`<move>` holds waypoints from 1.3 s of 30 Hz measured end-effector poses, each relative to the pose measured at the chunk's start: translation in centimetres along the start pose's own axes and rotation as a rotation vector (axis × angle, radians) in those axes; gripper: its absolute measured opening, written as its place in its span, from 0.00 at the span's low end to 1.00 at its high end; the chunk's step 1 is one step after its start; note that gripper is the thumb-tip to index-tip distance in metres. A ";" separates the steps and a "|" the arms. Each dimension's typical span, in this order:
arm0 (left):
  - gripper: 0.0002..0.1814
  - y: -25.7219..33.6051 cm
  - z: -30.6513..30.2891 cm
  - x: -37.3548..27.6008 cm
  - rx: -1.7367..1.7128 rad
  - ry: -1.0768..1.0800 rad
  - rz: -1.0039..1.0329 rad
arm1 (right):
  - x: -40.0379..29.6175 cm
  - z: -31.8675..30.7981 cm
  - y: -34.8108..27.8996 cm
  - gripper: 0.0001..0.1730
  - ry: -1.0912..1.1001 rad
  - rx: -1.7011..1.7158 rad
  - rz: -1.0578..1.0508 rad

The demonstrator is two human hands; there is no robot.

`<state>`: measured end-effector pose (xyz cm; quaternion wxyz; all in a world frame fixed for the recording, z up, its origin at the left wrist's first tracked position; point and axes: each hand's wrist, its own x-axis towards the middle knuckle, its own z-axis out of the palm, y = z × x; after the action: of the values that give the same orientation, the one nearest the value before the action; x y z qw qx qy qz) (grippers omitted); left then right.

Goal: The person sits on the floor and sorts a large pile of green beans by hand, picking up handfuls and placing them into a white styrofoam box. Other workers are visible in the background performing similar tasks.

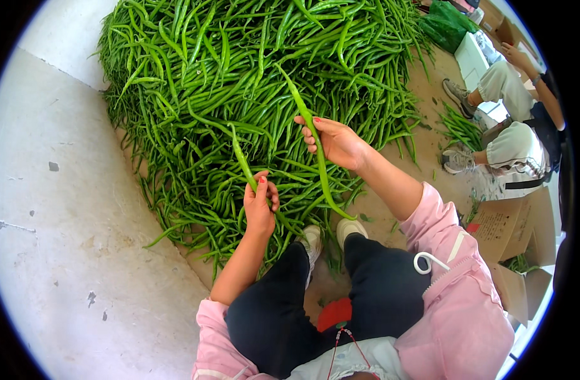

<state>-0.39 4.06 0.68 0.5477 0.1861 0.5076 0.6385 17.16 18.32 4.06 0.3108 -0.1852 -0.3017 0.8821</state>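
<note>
A large heap of long green chili peppers (214,104) spreads over the floor before me, up to my shoes. Between thumb and fingers, my left hand (260,202) grips one long green pepper (242,159), whose thin stem end points up and away. Farther out and to the right, my right hand (335,140) pinches a longer, slightly curved green pepper (322,166) near its middle. Its tapering tip hangs towards my right shoe. Both peppers are held above the heap, apart from each other.
A pale, scuffed wall (71,190) borders the heap on the left. At right lie an open cardboard box (506,228) with peppers inside and a small pile of peppers (461,128) beside a seated person (508,90). A green plastic bag (447,26) lies at the far right.
</note>
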 end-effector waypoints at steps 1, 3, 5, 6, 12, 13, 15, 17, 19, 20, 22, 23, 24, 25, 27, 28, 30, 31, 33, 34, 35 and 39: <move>0.10 -0.1 0.2 -0.2 0.015 0.000 -0.012 | -0.1 -0.2 0.5 0.16 0.007 0.024 0.024; 0.17 -0.2 0.2 -0.1 0.073 -0.094 -0.023 | -0.2 -0.3 2.2 0.13 0.114 -0.027 0.109; 0.23 -0.7 1.5 -0.4 0.025 -0.151 -0.088 | -0.7 0.9 6.1 0.14 0.163 -0.352 0.216; 0.23 -1.4 0.8 -0.2 0.057 -0.233 -0.168 | -1.5 2.0 8.5 0.16 0.134 -0.410 0.319; 0.17 -0.2 -1.6 1.6 -0.016 0.033 0.005 | -4.5 -2.0 10.7 0.19 -0.072 -0.237 0.647; 0.18 0.1 -2.0 1.8 -0.028 0.029 0.027 | -5.0 -2.7 9.9 0.21 -0.110 -0.174 0.668; 0.21 -0.1 -2.6 2.0 -0.064 -0.005 0.046 | -5.3 -3.7 9.2 0.21 -0.126 -0.068 0.676; 0.22 -0.4 -2.4 1.9 -0.107 -0.037 0.056 | -5.3 -4.1 9.2 0.19 -0.089 0.061 0.688; 0.24 -0.4 -2.0 1.9 -0.138 -0.085 0.066 | -5.0 -4.2 9.5 0.16 -0.024 0.166 0.680; 0.24 -0.3 -1.7 1.9 -0.125 -0.087 0.063 | -5.0 -4.2 9.8 0.14 0.046 0.126 0.567; 0.24 -0.2 -1.2 1.6 -0.093 -0.088 0.058 | -5.2 -3.8 11.0 0.11 0.176 0.050 0.342; 0.23 -0.4 -1.1 1.5 -0.098 -0.092 0.039 | -5.3 -3.4 10.8 0.08 0.241 -0.055 0.281; 0.22 -0.6 -0.9 1.3 -0.104 -0.097 0.020 | -5.2 -3.6 11.5 0.09 0.221 -0.228 0.132; 0.21 -0.8 -0.7 1.3 -0.110 -0.104 0.000 | -5.2 -3.4 12.1 0.09 0.203 -0.401 -0.020; 0.19 -1.2 -1.2 1.7 -0.095 -0.056 -0.047 | -5.7 -3.4 12.9 0.10 0.141 -0.594 -0.187; 0.18 -1.4 -1.6 1.9 -0.089 -0.028 -0.069 | -5.7 -3.0 12.2 0.11 0.168 -0.493 -0.005; 0.14 -1.4 -2.5 2.2 -0.183 0.057 -0.100 | -5.2 -3.2 10.7 0.17 0.213 -0.280 0.358; 0.14 -1.5 -2.7 2.3 -0.213 0.089 -0.127 | -5.3 -4.4 10.6 0.26 0.216 -0.199 0.389; 0.14 -1.8 -3.1 2.6 -0.249 0.133 -0.178 | -5.3 -6.8 10.8 0.27 0.258 -0.337 0.343; 0.14 -2.0 -3.3 2.7 -0.256 0.144 -0.192 | -5.4 -7.5 10.9 0.27 0.280 -0.402 0.321; 0.14 -2.2 -3.5 2.8 -0.264 0.155 -0.206 | -5.4 -8.1 11.1 0.28 0.283 -0.283 0.355; 0.13 -2.4 -3.7 2.8 -0.279 0.174 -0.223 | -5.4 -5.9 11.7 0.24 0.266 -0.397 0.282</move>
<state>-3.01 4.67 -3.84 0.5894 -0.0050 0.4772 0.6518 19.07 9.95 -7.19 0.1796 -0.3969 -0.3965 0.8081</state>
